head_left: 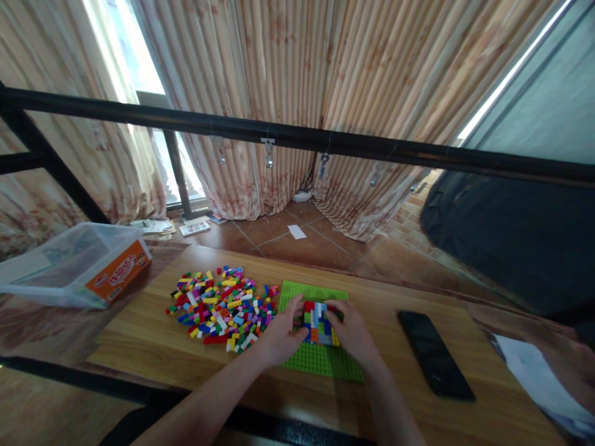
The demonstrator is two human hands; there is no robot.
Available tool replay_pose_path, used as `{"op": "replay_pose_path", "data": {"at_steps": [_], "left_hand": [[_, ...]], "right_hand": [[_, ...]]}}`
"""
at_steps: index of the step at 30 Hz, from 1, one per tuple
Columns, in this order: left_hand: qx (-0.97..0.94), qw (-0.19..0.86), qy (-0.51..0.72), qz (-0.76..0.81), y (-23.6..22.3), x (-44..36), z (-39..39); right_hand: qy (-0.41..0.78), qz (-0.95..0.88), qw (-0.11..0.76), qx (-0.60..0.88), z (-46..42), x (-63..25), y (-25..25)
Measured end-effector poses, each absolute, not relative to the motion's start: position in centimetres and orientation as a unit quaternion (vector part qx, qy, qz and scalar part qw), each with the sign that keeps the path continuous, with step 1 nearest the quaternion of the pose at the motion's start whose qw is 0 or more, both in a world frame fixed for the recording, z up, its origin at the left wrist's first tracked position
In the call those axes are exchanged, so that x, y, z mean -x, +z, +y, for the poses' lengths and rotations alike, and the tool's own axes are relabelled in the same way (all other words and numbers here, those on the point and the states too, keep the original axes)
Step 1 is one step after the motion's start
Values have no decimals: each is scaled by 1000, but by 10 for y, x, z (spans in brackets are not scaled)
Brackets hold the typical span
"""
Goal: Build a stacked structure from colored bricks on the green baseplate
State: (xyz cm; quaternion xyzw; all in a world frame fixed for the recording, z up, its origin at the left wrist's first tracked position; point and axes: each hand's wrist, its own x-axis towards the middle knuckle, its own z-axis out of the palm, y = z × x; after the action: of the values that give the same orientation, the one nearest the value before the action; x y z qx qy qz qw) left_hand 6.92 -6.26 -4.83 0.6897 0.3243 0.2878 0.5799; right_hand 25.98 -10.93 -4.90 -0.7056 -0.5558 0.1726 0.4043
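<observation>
A small multicoloured block of toy bricks sits on a green studded baseplate. My left hand holds the block's left side, its thumb near the lower left corner and its fingers bent by the upper left. On the opposite side, my right hand has curled fingers against the block's right and top right edge. Whether either hand also pinches a single loose brick cannot be made out. Just left of the baseplate lies a wide heap of loose bricks in many colours.
The wooden board carries a black phone to the right. A clear plastic bin with an orange label stands at the left. White papers lie far right. A black metal rail crosses in front of the curtains.
</observation>
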Motion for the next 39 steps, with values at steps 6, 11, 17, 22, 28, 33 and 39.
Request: {"op": "replay_pose_path", "data": {"at_steps": [6,11,17,22,28,33,39], "left_hand": [[-696,573,291,320,-53,-74,-63],[-709,557,287,323,-53,-74,-65],[-730,533,276,327,-52,-72,-67],[-734,519,282,335,-57,-73,-66],[-744,494,287,346,-54,-74,-70],[-762,414,337,367,-25,-46,-50],[-764,155,294,553,4,39,15]], "right_hand": [[202,-508,413,728,-108,-264,-46],[170,-507,406,741,-103,-252,-46],[171,-494,412,746,-100,-250,-53],[178,-496,413,743,-101,-252,-56],[171,-495,422,740,-101,-250,-57],[183,-472,422,752,-104,-254,-57],[195,-414,458,762,-110,-263,-51]]}}
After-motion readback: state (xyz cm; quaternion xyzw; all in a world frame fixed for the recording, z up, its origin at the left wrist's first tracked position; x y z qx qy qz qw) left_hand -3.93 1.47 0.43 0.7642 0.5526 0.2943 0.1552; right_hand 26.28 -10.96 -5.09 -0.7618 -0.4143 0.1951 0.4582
